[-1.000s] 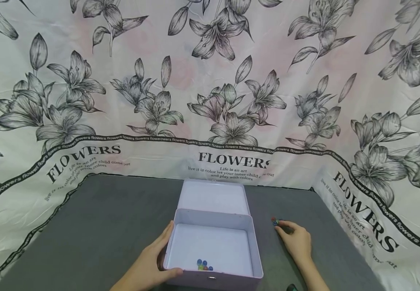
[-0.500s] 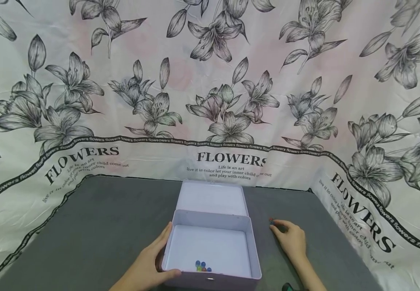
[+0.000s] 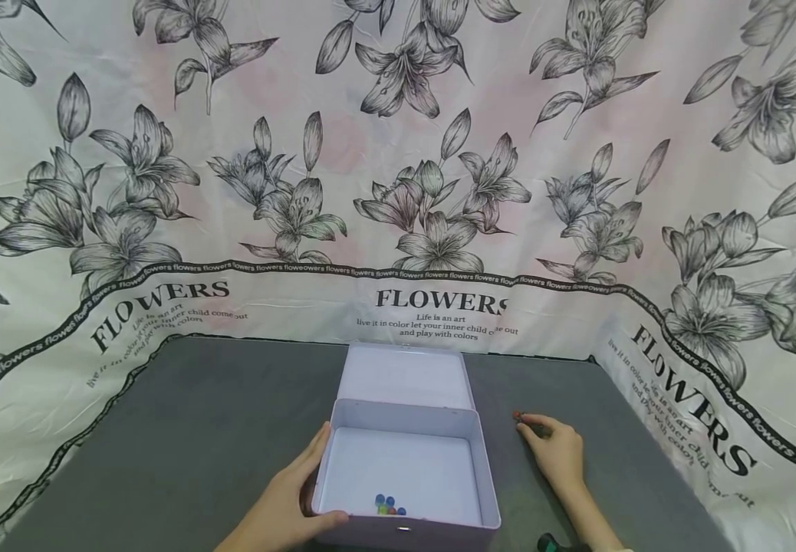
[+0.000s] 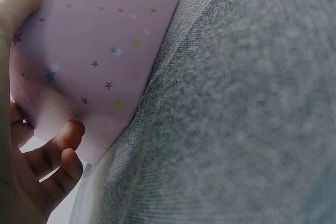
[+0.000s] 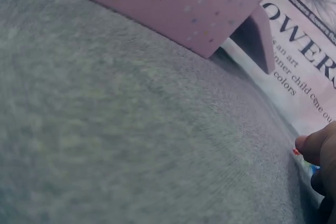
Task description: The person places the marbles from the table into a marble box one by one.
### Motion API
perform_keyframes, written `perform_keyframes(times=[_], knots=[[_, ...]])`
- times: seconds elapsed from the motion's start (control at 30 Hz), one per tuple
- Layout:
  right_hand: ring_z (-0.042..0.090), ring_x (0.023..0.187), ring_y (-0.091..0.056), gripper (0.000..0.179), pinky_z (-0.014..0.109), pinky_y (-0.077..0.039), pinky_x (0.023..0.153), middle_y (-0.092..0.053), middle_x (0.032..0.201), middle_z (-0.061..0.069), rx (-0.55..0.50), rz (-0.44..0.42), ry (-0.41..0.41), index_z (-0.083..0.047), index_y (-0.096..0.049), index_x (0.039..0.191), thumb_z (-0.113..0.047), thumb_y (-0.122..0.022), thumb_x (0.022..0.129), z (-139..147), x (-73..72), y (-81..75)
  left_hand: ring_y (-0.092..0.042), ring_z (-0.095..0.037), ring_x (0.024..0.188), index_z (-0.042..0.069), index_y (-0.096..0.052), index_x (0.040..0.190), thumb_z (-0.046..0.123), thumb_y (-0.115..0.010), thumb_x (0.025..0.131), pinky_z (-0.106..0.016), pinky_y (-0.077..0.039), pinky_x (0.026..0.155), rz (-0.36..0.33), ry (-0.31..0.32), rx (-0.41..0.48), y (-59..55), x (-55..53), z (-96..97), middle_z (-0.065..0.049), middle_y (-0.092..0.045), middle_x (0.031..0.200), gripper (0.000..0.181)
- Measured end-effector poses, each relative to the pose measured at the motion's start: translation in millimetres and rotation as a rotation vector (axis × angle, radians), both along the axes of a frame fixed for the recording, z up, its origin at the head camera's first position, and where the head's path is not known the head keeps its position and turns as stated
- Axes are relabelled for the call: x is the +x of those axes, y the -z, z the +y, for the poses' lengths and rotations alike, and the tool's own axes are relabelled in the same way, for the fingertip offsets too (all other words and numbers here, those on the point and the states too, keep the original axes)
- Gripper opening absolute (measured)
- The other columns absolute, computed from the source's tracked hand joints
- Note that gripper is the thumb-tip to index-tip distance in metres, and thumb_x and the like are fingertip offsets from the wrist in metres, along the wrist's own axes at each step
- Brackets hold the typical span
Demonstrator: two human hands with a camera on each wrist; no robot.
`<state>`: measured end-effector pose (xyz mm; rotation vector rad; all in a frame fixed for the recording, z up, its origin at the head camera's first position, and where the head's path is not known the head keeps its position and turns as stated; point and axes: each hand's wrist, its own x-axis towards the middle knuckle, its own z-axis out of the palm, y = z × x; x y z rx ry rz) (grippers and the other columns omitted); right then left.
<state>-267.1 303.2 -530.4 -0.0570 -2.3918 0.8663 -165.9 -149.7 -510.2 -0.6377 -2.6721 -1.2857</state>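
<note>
An open box (image 3: 405, 529), pale inside and pink with small stars outside, stands mid-table with its lid (image 3: 405, 376) tipped back. My left hand (image 3: 287, 491) grips its near left corner, the thumb (image 3: 329, 521) along the front rim. In the left wrist view, several fingertips (image 4: 73, 132) lie by the starred wall. Several blue, green and red marbles (image 3: 389, 501) lie inside by the front wall. To the right of the box, my right hand (image 3: 557, 456) pinches a small blue-green marble (image 5: 315, 169), mostly hidden by the fingers. A red marble (image 3: 517, 415) lies right at its fingertips.
The table (image 3: 205, 429) has a dark grey cloth. Behind and at both sides hangs a white curtain (image 3: 301, 314) printed with flowers and lettering. A small black and green object (image 3: 548, 543) shows by the right forearm.
The right fingers have closed in on the blue-green marble, which now shows less beside the red one. The left hand and box hold their place; the head view shifts slightly.
</note>
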Motion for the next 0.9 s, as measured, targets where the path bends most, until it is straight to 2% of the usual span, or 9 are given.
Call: perform_keyframes(times=[0.07,0.17,0.27,0.4,0.5,0.6,0.67,0.8,0.9], knots=[[0.004,0.041,-0.035,0.016,0.026,-0.031,0.045,-0.077,0.071,0.007,-0.032,-0.016,-0.004,-0.006,-0.085,0.097,-0.012,-0.09,0.084,-1.4,1.6,-2.7,-0.033,-0.034,0.155,0.011,-0.023,0.17,0.051,-0.091,0.08,-0.046,-0.043,0.118,-0.005,0.0,0.005,0.1,0.3,0.5,-0.001,-0.021,0.175,0.12],[-0.002,0.039,-0.03,0.013,0.023,-0.027,0.042,-0.071,0.06,0.002,-0.074,-0.037,-0.011,-0.01,-0.086,0.098,-0.014,-0.089,0.086,-5.4,5.1,-7.8,-0.033,-0.035,0.155,0.011,-0.022,0.17,0.05,-0.091,0.08,-0.045,-0.043,0.118,-0.007,0.005,0.011,0.4,0.3,0.7,-0.002,-0.021,0.175,0.12],[-0.003,0.038,-0.031,0.012,0.022,-0.028,0.041,-0.071,0.06,0.0,-0.093,-0.046,-0.017,-0.013,-0.086,0.098,-0.017,-0.088,0.088,-10.7,8.5,-14.2,-0.032,-0.032,0.156,0.014,-0.021,0.171,0.05,-0.092,0.08,-0.044,-0.042,0.119,-0.028,0.004,0.019,0.1,0.7,0.6,0.001,-0.019,0.175,0.12],[-0.001,0.039,-0.034,0.012,0.023,-0.03,0.04,-0.078,0.074,0.004,-0.113,-0.047,-0.036,-0.014,-0.086,0.1,-0.019,-0.088,0.088,-17.9,13.0,-24.8,-0.029,-0.029,0.157,0.016,-0.019,0.171,0.05,-0.091,0.08,-0.045,-0.04,0.12,-0.065,0.008,0.035,-0.9,1.7,0.4,0.003,-0.016,0.175,0.121],[-0.001,0.043,-0.046,0.013,0.023,-0.034,0.042,-0.081,0.086,0.007,-0.146,-0.051,-0.052,-0.015,-0.086,0.1,-0.02,-0.088,0.089,-23.3,15.6,-34.1,-0.027,-0.028,0.158,0.015,-0.017,0.171,0.049,-0.091,0.081,-0.047,-0.04,0.12,-0.09,0.012,0.045,-2.0,1.7,0.3,0.003,-0.015,0.175,0.121],[0.001,0.046,-0.047,0.012,0.022,-0.034,0.043,-0.081,0.086,0.007,-0.183,-0.053,-0.065,-0.016,-0.086,0.101,-0.021,-0.088,0.09,-29.7,18.5,-44.3,-0.024,-0.025,0.159,0.018,-0.015,0.172,0.049,-0.09,0.082,-0.049,-0.037,0.122,-0.131,0.012,0.05,-3.5,1.0,0.1,0.005,-0.013,0.176,0.121],[0.001,0.044,-0.041,0.012,0.022,-0.031,0.041,-0.076,0.073,0.01,-0.2,-0.048,-0.081,-0.016,-0.086,0.102,-0.022,-0.087,0.091,-34.4,20.8,-51.4,-0.023,-0.024,0.159,0.02,-0.013,0.172,0.049,-0.089,0.083,-0.051,-0.036,0.122,-0.155,0.013,0.052,-4.7,0.5,0.1,0.004,-0.012,0.176,0.121],[0.002,0.042,-0.039,0.014,0.021,-0.028,0.039,-0.075,0.074,0.013,-0.239,-0.031,-0.134,-0.014,-0.085,0.103,-0.021,-0.086,0.091,-45.2,27.0,-65.2,-0.023,-0.024,0.16,0.022,-0.012,0.172,0.051,-0.088,0.083,-0.054,-0.035,0.122,-0.18,0.01,0.047,-6.7,0.1,0.1,0.0,-0.012,0.177,0.121],[0.004,0.045,-0.049,0.014,0.022,-0.03,0.04,-0.081,0.092,0.011,-0.275,-0.028,-0.167,-0.014,-0.085,0.104,-0.022,-0.086,0.092,-54.2,32.0,-73.8,-0.023,-0.025,0.16,0.02,-0.013,0.172,0.053,-0.088,0.082,-0.056,-0.034,0.122,-0.183,0.006,0.041,-7.1,0.3,0.2,-0.002,-0.013,0.178,0.122]])
